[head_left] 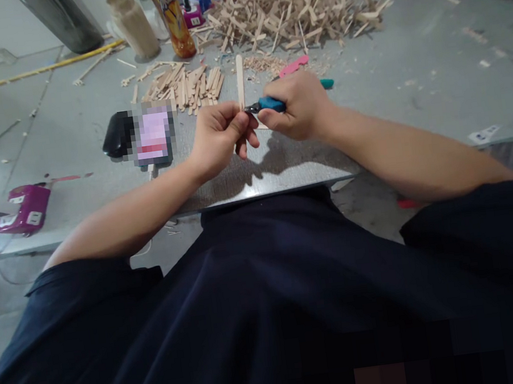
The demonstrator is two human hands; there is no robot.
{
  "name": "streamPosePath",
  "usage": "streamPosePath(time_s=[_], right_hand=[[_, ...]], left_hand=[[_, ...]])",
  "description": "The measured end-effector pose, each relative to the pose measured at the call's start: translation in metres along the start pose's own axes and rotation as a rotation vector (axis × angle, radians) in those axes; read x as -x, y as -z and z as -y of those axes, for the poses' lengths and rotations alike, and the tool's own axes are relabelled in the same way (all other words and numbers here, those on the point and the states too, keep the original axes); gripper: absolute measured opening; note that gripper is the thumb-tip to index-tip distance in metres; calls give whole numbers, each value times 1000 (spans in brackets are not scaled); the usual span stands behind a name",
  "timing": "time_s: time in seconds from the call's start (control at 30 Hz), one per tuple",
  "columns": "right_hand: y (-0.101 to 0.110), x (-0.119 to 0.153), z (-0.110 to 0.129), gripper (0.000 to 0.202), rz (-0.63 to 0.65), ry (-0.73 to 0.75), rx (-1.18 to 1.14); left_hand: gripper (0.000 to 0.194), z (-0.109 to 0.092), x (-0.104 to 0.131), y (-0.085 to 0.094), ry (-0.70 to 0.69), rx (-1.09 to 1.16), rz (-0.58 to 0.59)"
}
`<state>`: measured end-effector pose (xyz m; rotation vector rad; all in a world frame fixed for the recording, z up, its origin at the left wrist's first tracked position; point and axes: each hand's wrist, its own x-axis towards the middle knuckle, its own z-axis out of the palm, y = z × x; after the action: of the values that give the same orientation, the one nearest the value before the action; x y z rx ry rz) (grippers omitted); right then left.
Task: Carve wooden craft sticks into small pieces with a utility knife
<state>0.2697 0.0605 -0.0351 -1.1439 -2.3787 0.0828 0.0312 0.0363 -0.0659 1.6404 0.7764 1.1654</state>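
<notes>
Between thumb and fingers, my left hand [223, 134] pinches the lower end of a wooden stick [240, 81], which stands up from the fingertips. My right hand [302, 105] is wrapped round blue-handled pliers [271, 104], their dark jaws at the stick's lower end by my left fingertips. Just behind my left hand lies a loose pile of flat wooden sticks [190, 87]. Small wood chips [263, 63] are scattered beyond the pliers. A pink tool [294, 65] and a green handle end [327, 83] show behind my right hand.
A large heap of sticks [294, 14] covers the back of the grey table [389, 92]. An orange bottle [173, 20] and a jar [133, 28] stand left of it. A phone [152, 133], a black case [118, 134] and a purple device [25, 210] lie at the left.
</notes>
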Motion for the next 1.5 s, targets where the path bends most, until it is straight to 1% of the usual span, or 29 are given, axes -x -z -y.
streamPosePath(time_s=[0.17,0.23,0.33,0.43,0.63,0.8,0.93,1.03,1.1,1.2,1.3,1.37,1.43,1.5], right_hand=[[3,1,2,68,-74,-2,35],[6,1,4,67,-74,-13,42],[11,2,7,64,-69,-28,57],[14,2,8,66,-94,-32,53],[9,-2,1,67,-73,-14,-73],[11,-5,0,63,-38,-16,-138],[13,-5,-1,60,15,34,-125],[12,-4,-4,56,33,61,-126],[9,-4,-6,58,62,53,-147],[4,-3,-9,65,103,30,-176],[-2,-3,-9,71,91,3,-173],[-5,-2,-7,74,69,-20,-145],[-6,-1,-3,76,34,-42,-96],[-5,0,2,78,-4,-67,-49]], left_hand=[[72,3,-2,-3,-33,62,-23],[70,1,-2,-5,-35,84,-37],[66,-1,-2,-6,-2,104,-64],[60,-3,-1,-7,48,113,-89],[51,-13,3,-9,103,148,-98],[49,-20,4,-11,128,159,-75],[54,-12,2,-5,118,137,-28],[63,-6,1,1,47,118,57],[69,-4,2,4,16,105,110],[73,-4,4,5,26,80,131],[71,-3,5,4,36,81,120],[65,-2,4,3,57,90,103],[56,-2,2,0,95,92,57],[51,-3,0,-4,139,95,-16]])
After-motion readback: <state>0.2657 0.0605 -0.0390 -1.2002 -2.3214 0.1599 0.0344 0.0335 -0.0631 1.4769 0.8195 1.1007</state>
